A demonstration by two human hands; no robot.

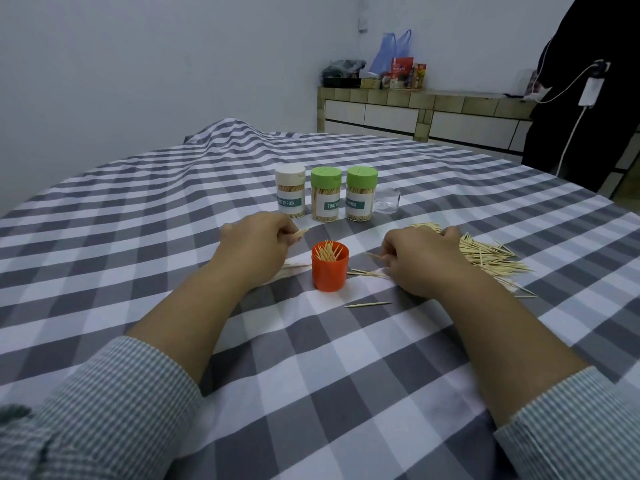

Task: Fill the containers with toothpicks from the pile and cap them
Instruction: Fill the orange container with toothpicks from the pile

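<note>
An open orange container [329, 270] stands between my hands, partly filled with upright toothpicks. My left hand [256, 247] sits to its left and pinches a small bundle of toothpicks, whose tips poke out at its fingers. My right hand [420, 259] lies to the container's right, fingers curled round a few toothpicks at the edge of the pile of toothpicks [488, 254]. Behind stand three capped, filled containers: a white-capped one [290, 192] and two green-capped ones [326, 194], [361, 192].
A clear empty jar [387, 199] stands right of the capped containers. Loose toothpicks [367, 304] lie on the checked tablecloth [311, 375] near the orange container. A tiled counter [415, 109] with bags runs along the far wall, and a person in dark clothes [581, 98] stands at the right.
</note>
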